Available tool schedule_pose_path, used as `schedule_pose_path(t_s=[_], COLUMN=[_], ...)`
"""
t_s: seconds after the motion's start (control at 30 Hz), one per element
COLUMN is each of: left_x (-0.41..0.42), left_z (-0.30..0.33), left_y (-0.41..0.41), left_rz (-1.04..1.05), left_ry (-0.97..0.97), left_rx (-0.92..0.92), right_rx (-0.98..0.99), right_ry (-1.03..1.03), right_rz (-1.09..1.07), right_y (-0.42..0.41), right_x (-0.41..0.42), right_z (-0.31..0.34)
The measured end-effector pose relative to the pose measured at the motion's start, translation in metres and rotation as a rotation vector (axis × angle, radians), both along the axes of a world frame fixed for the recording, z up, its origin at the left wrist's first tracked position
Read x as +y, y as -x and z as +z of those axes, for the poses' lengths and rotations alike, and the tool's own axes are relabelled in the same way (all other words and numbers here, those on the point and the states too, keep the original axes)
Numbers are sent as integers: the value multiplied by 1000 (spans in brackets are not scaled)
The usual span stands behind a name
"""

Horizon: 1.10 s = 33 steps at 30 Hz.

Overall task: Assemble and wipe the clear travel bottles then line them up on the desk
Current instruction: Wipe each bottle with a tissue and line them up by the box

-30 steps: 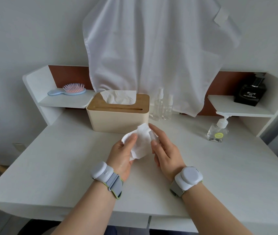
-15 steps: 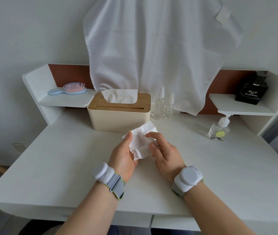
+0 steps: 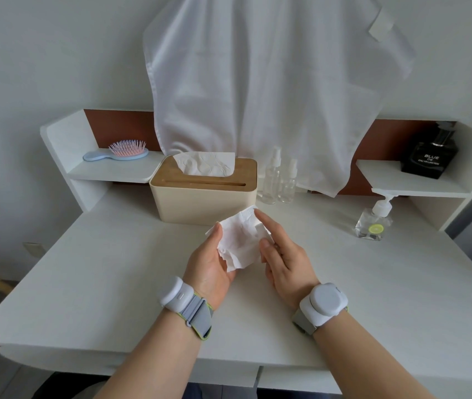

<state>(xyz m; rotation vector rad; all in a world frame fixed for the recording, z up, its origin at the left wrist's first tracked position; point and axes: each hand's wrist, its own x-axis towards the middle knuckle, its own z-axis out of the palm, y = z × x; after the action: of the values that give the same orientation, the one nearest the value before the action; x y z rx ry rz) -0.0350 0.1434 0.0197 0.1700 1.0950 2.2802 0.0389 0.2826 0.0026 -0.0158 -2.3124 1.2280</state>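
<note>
Both hands hold a crumpled white tissue (image 3: 239,243) just above the middle of the white desk (image 3: 114,269). My left hand (image 3: 210,263) cups it from below, thumb on its left edge. My right hand (image 3: 283,254) pinches its right edge between thumb and fingers, the index finger stretched along its top. I cannot tell whether anything is wrapped inside the tissue. Two clear spray bottles, a taller one (image 3: 272,180) and a shorter one (image 3: 288,182), stand upright side by side at the back, right of the tissue box.
A cream tissue box (image 3: 203,200) with a wooden lid stands behind my hands. A clear pump bottle (image 3: 373,223) is at the right. The shelves carry a hairbrush (image 3: 119,152) and a black perfume bottle (image 3: 430,156). A white cloth (image 3: 258,82) hangs on the wall.
The tissue has been worked between both hands and sits a little lower. My right index finger has straightened along its top edge, and my left thumb has shifted on its left edge.
</note>
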Motion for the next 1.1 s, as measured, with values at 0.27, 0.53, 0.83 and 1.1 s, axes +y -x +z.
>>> schedule_pose_path(t_s=[0.27,0.53,0.83,1.1], left_x=[-1,-3,-5,-6], left_z=[1,-1,-1,-1], left_y=[0,2,3,3], left_rz=[39,33,15,-6], left_ry=[-7,-33,-73,-35], left_rx=[5,23,25,25], right_rx=[-24,-49,-43,-83], right_ry=[2,-32,251,339], right_rz=[-6,-48,-36,-67], right_y=[-2,-2,1,2], right_x=[-2,-2,-1,-2], right_z=[2,1,2,3])
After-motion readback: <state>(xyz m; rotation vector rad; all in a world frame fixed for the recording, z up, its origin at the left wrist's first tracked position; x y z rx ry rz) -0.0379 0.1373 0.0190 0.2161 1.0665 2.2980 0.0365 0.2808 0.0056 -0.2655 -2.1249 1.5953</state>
